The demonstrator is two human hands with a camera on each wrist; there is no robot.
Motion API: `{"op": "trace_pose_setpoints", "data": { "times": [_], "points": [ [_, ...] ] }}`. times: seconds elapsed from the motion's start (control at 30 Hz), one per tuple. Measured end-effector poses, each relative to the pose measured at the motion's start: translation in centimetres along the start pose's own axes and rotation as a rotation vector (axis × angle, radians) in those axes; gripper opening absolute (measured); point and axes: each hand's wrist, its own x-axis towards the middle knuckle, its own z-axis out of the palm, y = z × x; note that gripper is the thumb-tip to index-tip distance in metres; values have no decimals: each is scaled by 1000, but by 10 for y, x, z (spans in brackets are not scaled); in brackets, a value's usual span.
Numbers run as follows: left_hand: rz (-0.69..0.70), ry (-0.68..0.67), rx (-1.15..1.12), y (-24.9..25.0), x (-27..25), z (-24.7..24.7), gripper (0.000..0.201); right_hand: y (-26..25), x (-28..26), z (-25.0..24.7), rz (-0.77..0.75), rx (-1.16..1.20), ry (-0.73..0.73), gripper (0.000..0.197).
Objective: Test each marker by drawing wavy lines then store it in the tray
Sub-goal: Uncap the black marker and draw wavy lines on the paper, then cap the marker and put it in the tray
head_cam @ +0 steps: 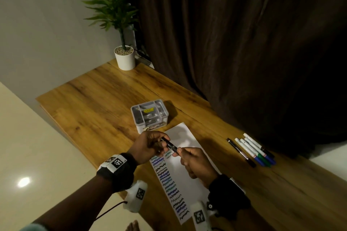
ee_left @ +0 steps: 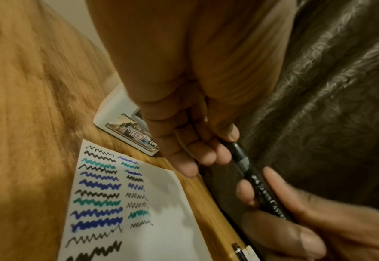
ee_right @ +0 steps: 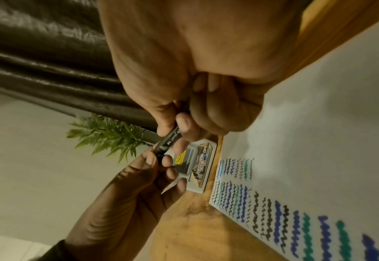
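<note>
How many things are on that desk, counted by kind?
Markers: 6, with 5 in a row and 1 black marker held by left hand and right hand
Tray: 1
Paper sheet: 1
Potted plant: 1
Total: 9

The room is dim and warm-toned, with a bright glare spot on the floor (head_cam: 23, 182) at lower left. Hands cast soft shadows across the paper (head_cam: 185, 137). Both wrist views are blurred and bent at the edges, the tabletop (ee_left: 27, 88) smeared.
</note>
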Motion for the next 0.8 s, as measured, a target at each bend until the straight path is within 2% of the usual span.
{"op": "trace_pose_setpoints", "data": {
  "times": [0.07, 0.1, 0.2, 0.3, 0.37, 0.47, 0.6, 0.7, 0.8],
  "points": [
    [-11, -23, 141, -7, 2, 0, 15, 6, 7, -2, -14, -100, 38, 34],
    [-10, -27, 281, -13, 4, 0, 22, 10, 12, -5, -54, -173, 80, 33],
    [-69, 32, 713, -36, 5, -2, 66, 16, 29, -23, -94, -186, 214, 17],
    [-135, 103, 968, -52, -3, 2, 86, 24, 50, -56, -11, -191, 402, 17],
    [-266, 99, 1014, -57, -9, 6, 95, 31, 68, -72, 19, -217, 504, 13],
    [-394, 60, 982, -66, -12, 8, 100, 30, 87, -80, 32, -299, 558, 7],
    [-412, 40, 986, -75, -13, 8, 99, 23, 109, -79, 20, -376, 583, 18],
    [-414, 64, 968, -77, -11, 8, 100, 29, 122, -77, 30, -484, 571, 5],
    [-424, 63, 963, -75, -9, 8, 103, 35, 127, -74, 27, -577, 590, 9]
  ]
}}
